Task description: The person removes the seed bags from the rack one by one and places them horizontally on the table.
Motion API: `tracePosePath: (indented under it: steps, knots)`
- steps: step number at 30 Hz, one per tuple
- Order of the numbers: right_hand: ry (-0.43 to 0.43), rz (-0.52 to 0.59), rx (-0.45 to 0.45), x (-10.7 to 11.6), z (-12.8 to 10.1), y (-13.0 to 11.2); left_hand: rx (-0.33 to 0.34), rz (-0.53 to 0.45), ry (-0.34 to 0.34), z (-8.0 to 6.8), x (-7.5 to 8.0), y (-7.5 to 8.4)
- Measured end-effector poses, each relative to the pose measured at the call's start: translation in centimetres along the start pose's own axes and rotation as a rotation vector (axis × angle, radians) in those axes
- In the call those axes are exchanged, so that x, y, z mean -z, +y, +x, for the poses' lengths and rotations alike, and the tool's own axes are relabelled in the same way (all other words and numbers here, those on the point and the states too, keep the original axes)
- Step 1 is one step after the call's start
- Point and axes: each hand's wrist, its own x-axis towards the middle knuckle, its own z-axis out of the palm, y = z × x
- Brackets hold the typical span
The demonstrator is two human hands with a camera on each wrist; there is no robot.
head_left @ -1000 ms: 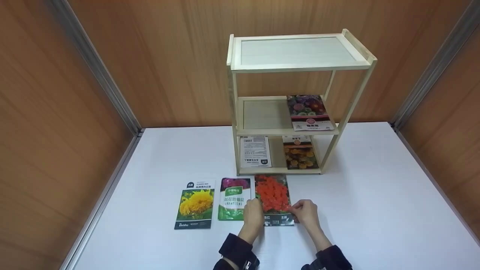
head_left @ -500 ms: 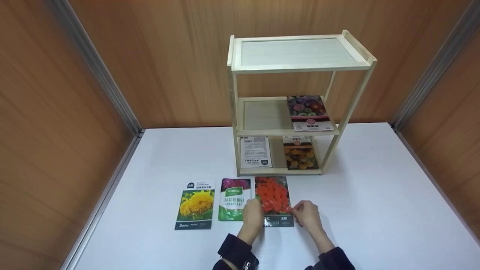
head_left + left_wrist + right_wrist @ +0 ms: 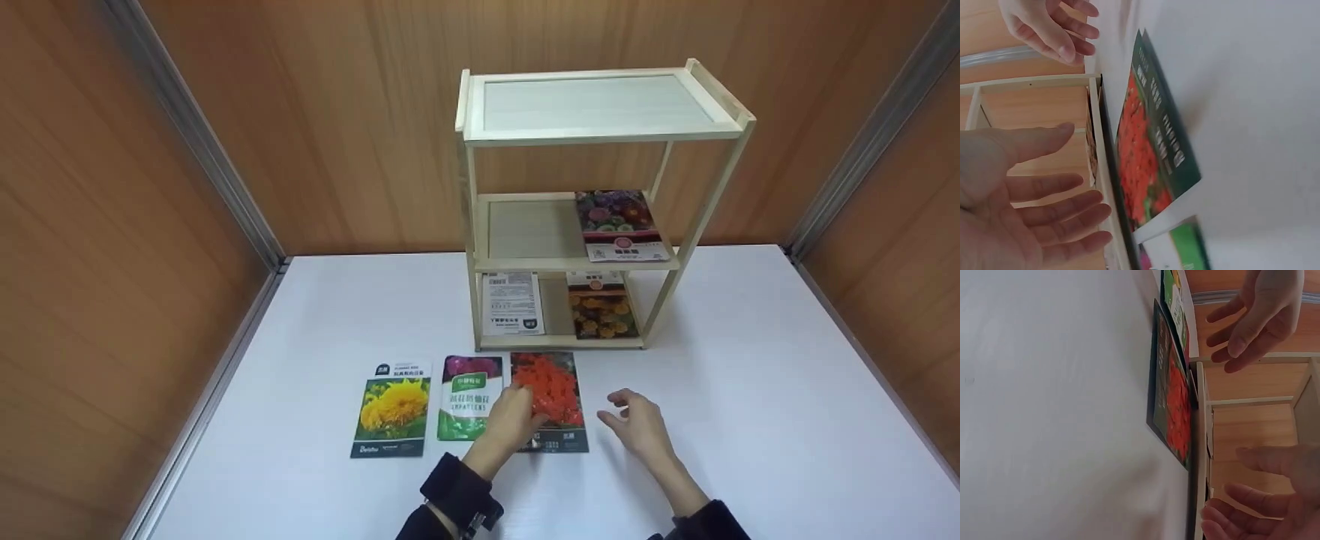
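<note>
A seed packet with red flowers lies flat on the white table, in front of the small wooden shelf. My left hand hovers over its left side, and the left wrist view shows those fingers spread loosely and holding nothing. To the packet's right, my right hand is raised off it with thumb and fingers apart. Left of the red packet lies a green and white Impatiens packet, partly behind my left hand. A packet with a yellow flower lies farther left.
The three-tier wooden shelf stands at the back. A packet with purple and red flowers lies on its middle tier. On the bottom tier are a white text-side packet and an orange-flower packet. Wooden walls enclose the table.
Both hands have let go of the red-flower packet's edges. The right hand has moved away to the right, and the left has lifted and opened. The packets stay in place.
</note>
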Motion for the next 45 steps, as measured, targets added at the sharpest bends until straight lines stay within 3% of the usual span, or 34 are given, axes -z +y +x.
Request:
tracePosePath:
  steps: [6, 12, 16, 23, 29, 33, 38, 45]
  knots:
    - [-0.015, -0.045, 0.049, 2.7, 0.3, -0.8, -0.017, 0.004, -0.022, 1.7, 2.7, 1.1]
    - [-0.023, -0.094, 0.135, 6.1, 1.3, -2.5, -0.005, -0.053, -0.095, 3.7, 6.0, 3.0]
    - [-0.032, -0.120, 0.181, 8.5, 2.5, -4.2, 0.000, -0.116, -0.142, 5.4, 8.4, 4.4]
    - [-0.010, -0.128, 0.229, 12.3, 5.5, -6.6, 0.022, -0.210, -0.153, 8.9, 11.5, 6.6]
    - [0.037, -0.163, 0.274, 14.4, 8.4, -8.8, 0.158, -0.250, -0.163, 12.1, 12.6, 8.4]
    - [0.054, -0.191, 0.272, 15.2, 10.5, -10.2, 0.229, -0.339, -0.132, 13.8, 12.7, 9.3]
    - [0.055, -0.226, 0.231, 16.1, 12.8, -11.2, 0.335, -0.485, -0.050, 15.4, 12.0, 10.2]
    - [0.007, -0.226, 0.097, 16.5, 15.3, -11.3, 0.489, -0.529, 0.107, 16.8, 10.6, 11.2]
